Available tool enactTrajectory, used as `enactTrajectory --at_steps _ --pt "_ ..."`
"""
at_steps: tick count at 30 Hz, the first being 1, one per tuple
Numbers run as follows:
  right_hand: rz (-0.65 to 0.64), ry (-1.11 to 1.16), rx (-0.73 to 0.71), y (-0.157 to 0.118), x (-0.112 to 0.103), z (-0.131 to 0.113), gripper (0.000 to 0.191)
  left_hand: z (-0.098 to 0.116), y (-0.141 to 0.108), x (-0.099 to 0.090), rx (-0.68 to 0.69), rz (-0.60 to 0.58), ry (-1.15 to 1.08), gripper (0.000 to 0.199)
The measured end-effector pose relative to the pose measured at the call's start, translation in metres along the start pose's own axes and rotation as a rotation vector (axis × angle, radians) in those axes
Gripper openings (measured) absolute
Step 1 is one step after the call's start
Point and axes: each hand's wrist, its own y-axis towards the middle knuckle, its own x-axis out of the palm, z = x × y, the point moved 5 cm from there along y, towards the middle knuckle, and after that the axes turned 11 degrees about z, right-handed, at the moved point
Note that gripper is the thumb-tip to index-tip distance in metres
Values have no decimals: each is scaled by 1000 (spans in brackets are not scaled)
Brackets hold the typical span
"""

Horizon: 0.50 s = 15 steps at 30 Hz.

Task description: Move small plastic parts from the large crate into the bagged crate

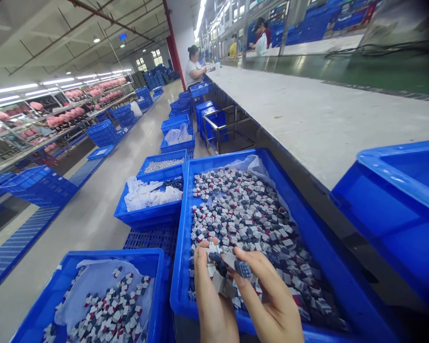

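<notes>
Over the near end of a large blue bin [181, 267], my left hand [214, 305] is cupped around several small grey and dark-blue plastic parts [219, 281]. My right hand [271, 295] pinches one blocky part [242, 268], grey with a dark-blue studded end, between thumb and fingers. Both hands are close together, just above the heap. Loose grey, dark-blue and red parts [239, 214] of the same look fill the bin, over a clear plastic liner [255, 166]. What each part belongs to I cannot make out.
At lower left, another blue bin [160, 271] holds similar parts on plastic sheeting. More blue crates [146, 216] line the aisle ahead. To the right runs a long white worktable [286, 109], with a blue bin [386, 200] at its near end. A person [194, 69] sits farther along.
</notes>
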Motion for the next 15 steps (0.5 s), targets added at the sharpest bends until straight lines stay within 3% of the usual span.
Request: enactTrajectory --at_steps 3,8,12,15 --pt "15 -44 -21 1 -1 -3 45 1 -1 1 0 -3 14 29" --pt "-84 -42 -163 5 3 -12 40 3 -1 4 11 15 22 28" --pt "15 -168 -241 10 -3 -15 50 1 0 3 -5 -5 8 30" --pt "35 -231 -258 12 -6 -14 43 2 0 2 0 4 -3 31"
